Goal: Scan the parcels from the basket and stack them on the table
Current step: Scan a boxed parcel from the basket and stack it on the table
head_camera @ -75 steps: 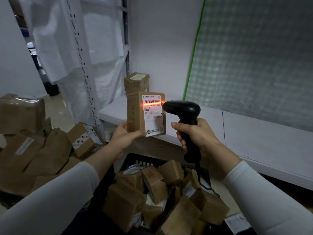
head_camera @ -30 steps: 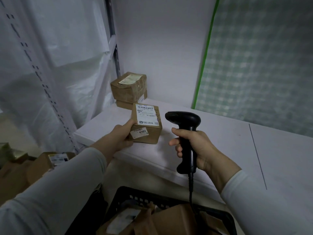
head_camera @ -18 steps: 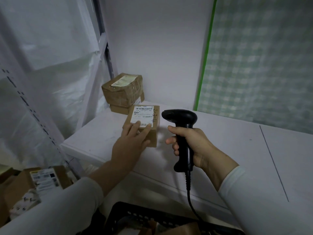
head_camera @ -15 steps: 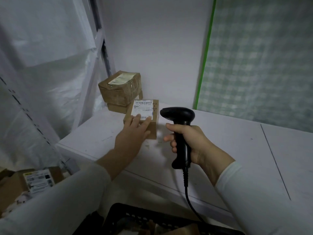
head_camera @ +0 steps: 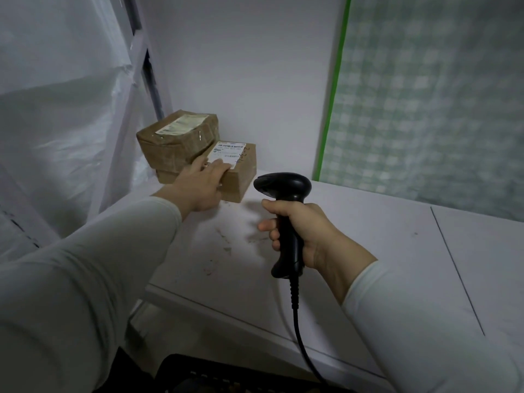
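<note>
Fingers (head_camera: pixel 220 166) of the left hand (head_camera: pixel 198 188) lie straight and close together, flat on top of a small brown cardboard parcel (head_camera: pixel 241 180), their tips on the near edge of its white label (head_camera: pixel 230 150). That suggests the hand is pressing or sliding the box into place rather than gripping it. The parcel sits far back on the white bench (head_camera: pixel 368 236), touching or just beside a stack of two taped parcels (head_camera: pixel 175 143) at the left rear corner, apparently to keep the pile tidy. Its label faces up, barcode along the far edge, a handwritten mark beside it. The right hand (head_camera: pixel 307 231) curls round the handle of the black scanner (head_camera: pixel 283 188), upright above the bench with no beam showing, presumably ready for the next box from the basket (head_camera: pixel 198 375), whose dark rim shows below.
</note>
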Available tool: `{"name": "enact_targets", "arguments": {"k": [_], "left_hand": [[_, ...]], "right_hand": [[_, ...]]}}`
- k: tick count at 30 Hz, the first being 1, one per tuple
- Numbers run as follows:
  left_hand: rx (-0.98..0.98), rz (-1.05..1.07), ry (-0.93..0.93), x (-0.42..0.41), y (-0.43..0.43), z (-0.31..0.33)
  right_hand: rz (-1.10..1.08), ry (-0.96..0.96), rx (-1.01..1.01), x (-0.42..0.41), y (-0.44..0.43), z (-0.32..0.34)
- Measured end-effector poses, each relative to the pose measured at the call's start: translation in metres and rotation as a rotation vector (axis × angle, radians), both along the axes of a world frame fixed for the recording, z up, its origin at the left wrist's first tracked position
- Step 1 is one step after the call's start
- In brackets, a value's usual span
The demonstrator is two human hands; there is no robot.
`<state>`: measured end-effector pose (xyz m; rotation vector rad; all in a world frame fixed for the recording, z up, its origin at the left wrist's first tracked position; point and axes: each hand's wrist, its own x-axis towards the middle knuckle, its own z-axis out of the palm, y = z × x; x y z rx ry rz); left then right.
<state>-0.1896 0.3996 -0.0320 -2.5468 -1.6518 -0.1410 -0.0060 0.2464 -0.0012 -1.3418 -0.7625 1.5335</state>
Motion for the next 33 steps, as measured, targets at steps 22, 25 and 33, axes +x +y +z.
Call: {"name": "enact_targets", "arguments": {"k": [22,25,33], "left_hand": [[-0.663,0.572,-0.601,-0.001,-0.334,-0.093],[-0.867,0.549,-0.194,0.008,-0.355,-0.126],[-0.761,0.604,-0.221,0.019,-0.386,-0.128]], "right_hand": [[0.192,-0.269,-0.069,-0.017,-0.186,0.000],[0.195,-0.287,-0.080,-0.020,-0.205,0.000],[0.178,-0.289,-0.096,-0.004,-0.234,-0.001]]}}
